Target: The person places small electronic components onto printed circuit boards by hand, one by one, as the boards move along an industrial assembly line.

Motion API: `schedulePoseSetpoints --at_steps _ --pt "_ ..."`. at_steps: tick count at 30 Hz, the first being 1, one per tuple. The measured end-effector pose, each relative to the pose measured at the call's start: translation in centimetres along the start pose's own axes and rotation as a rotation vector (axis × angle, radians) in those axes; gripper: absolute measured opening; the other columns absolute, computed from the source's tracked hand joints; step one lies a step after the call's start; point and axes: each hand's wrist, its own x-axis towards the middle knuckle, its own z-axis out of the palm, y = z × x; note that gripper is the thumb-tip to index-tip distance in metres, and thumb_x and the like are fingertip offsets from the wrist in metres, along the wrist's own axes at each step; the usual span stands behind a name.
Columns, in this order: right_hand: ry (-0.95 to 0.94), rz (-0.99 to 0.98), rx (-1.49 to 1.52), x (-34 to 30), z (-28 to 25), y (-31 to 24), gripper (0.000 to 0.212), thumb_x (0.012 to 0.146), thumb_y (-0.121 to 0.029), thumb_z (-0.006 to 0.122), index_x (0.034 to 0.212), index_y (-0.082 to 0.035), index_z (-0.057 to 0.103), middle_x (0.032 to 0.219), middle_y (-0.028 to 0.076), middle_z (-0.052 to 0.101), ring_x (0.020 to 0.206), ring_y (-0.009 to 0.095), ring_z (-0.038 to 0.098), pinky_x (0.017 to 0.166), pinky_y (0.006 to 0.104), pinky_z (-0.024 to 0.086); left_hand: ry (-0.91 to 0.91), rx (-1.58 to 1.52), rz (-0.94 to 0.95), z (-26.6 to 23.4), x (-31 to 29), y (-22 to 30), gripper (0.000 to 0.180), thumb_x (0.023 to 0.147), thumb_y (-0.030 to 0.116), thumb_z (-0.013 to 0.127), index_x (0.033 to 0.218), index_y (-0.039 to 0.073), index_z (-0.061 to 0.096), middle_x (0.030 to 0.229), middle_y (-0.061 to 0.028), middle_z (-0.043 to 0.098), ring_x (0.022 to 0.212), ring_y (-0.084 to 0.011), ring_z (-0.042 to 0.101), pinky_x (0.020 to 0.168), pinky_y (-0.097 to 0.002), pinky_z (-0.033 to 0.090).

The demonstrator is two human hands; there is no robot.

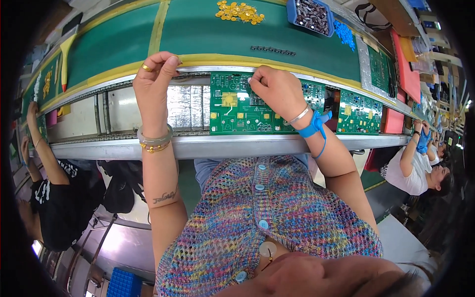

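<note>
My left hand [154, 94] is raised over the silver conveyor rail, left of a green circuit board [225, 121]. Its thumb and forefinger are pinched together, and a tiny speck shows at the tips, too small to name. Over the same board, my right hand [281, 94] has its fingers curled and pinched close to the board's upper part; what they hold, if anything, is hidden. Small parts and yellow patches cover the board. A blue wrist strap [309, 129] circles my right wrist. Another green circuit board [360, 116] lies further right on the conveyor.
Beyond the rail, a green work surface [208, 37] carries yellow disc-shaped parts [240, 12], a row of black parts [273, 50], a blue bin [291, 16] of dark components and blue parts [344, 34]. Co-workers sit at the left [62, 208] and right [408, 168].
</note>
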Motion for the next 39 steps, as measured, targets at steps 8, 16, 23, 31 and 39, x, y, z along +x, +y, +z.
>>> schedulePoseSetpoints --at_steps 8,16,23,31,39 --pt "-0.055 0.019 -0.105 0.7 -0.1 -0.9 0.018 0.076 -0.023 0.06 0.071 -0.007 0.065 0.061 0.012 0.061 0.059 0.031 0.06 0.055 0.0397 0.046 -0.024 -0.004 -0.013 0.2 -0.4 0.5 0.014 0.082 0.009 0.069 0.093 0.002 0.064 0.084 -0.0012 0.062 0.075 -0.007 0.055 0.067 -0.0202 0.046" --pt "-0.076 -0.01 -0.236 1.6 -1.1 -1.7 0.026 0.076 -0.029 0.062 0.065 -0.006 0.066 0.065 0.015 0.062 0.064 0.033 0.062 0.059 0.0437 0.049 -0.052 -0.003 -0.015 0.2 0.1 0.2 0.014 0.083 0.01 0.068 0.094 0.003 0.064 0.084 -0.001 0.062 0.075 -0.0067 0.055 0.068 -0.02 0.046" --pt "0.178 -0.477 -0.438 3.4 -0.4 0.1 0.024 0.075 -0.032 0.065 0.074 -0.009 0.059 0.055 0.011 0.058 0.055 0.028 0.062 0.048 0.0401 0.047 -0.065 0.307 -0.036 -1.3 0.3 -1.0 0.015 0.09 0.018 0.059 0.093 0.004 0.061 0.089 -0.0011 0.059 0.078 -0.0098 0.054 0.07 -0.0243 0.046" --pt "0.307 -0.746 -0.525 3.7 0.1 0.7 0.011 0.068 -0.015 0.058 0.064 -0.007 0.053 0.055 0.008 0.057 0.056 0.023 0.061 0.047 0.0352 0.046 -0.076 0.344 -0.003 -1.4 0.7 -2.0 0.013 0.09 0.016 0.059 0.092 0.003 0.06 0.083 -0.0008 0.058 0.071 -0.0068 0.05 0.067 -0.0208 0.042" --pt "0.291 -0.667 -0.28 1.0 -2.3 1.2 0.013 0.076 -0.019 0.06 0.071 -0.009 0.053 0.059 0.007 0.057 0.057 0.024 0.06 0.051 0.0379 0.046 -0.009 0.4 0.041 -2.0 1.2 -2.8 0.013 0.09 0.017 0.061 0.09 0.004 0.061 0.079 0.0009 0.058 0.069 -0.0058 0.051 0.061 -0.0199 0.042"
